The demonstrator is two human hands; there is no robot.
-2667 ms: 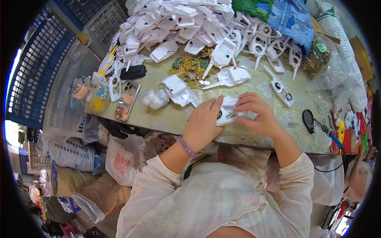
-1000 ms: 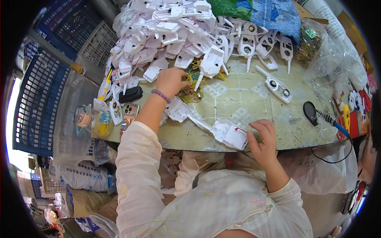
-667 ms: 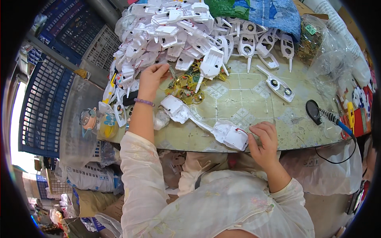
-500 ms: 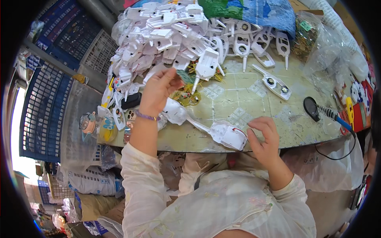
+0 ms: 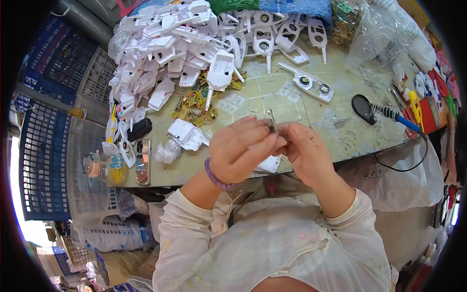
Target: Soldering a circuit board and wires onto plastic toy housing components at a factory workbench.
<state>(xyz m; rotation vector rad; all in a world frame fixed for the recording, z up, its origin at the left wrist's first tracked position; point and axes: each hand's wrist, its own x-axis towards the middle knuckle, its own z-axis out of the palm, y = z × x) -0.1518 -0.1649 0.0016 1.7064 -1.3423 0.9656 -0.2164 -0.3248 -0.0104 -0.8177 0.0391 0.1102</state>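
Note:
My left hand [image 5: 245, 151] and my right hand [image 5: 310, 152] meet over the near part of the table. Their fingers pinch a small circuit board [image 5: 271, 120], seen nearly edge-on and mostly covered by the fingers. Under the hands lies a white plastic housing [image 5: 268, 164], largely hidden. Its other visible part, a white shell [image 5: 186, 135], shows to the left of my left wrist. Behind the hands a tangle of circuit boards with yellow wires [image 5: 197, 108] rests against a large heap of white plastic housings [image 5: 168, 48].
A soldering iron with a blue handle [image 5: 413, 125] sits in a coiled holder at the right. One white housing with round metal parts [image 5: 311, 86] lies alone behind the hands. A phone [image 5: 142, 163] and a black case [image 5: 139, 130] lie at the left.
My left hand has come back from the wired boards with the circuit board, toward me and rightward. My right hand has moved in to meet it. The view has shifted.

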